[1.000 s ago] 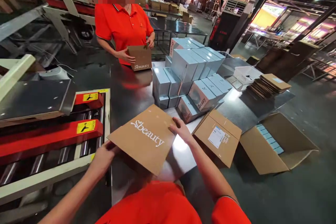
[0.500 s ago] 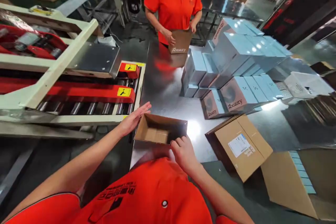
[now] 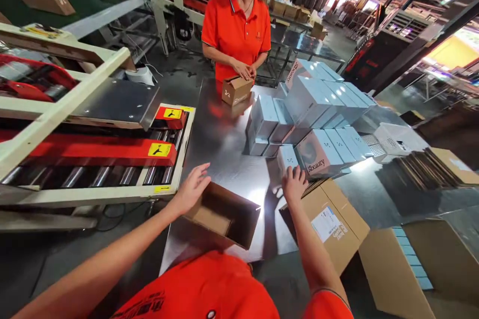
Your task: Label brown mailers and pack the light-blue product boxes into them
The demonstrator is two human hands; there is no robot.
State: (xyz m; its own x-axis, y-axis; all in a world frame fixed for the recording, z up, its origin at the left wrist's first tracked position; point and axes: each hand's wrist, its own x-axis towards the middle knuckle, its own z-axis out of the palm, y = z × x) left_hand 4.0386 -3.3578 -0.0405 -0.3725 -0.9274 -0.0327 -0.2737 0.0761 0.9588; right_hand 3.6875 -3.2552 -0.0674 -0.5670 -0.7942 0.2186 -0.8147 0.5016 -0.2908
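In front of my body an open-topped cardboard box stands on the metal table, its inside facing up. My left hand is at the box's far left edge, open, with the fingers stretched out; whether it touches the cardboard I cannot tell. My right hand reaches forward with fingers spread, at the near side of a small pale blue product box. That box stands beside a row of similar boxes printed "beauty". My right fingertips overlap its lower part, and contact is unclear.
Pale blue boxes are stacked behind the row. Flattened cartons lie right of my right arm, near a large open carton. A roller conveyor borders the left. Across the table, a co-worker handles a carton.
My right hand has left the open box's near edge and moved forward right to the small product box. The open box has turned slightly. The co-worker's carton has been turned and lowered.
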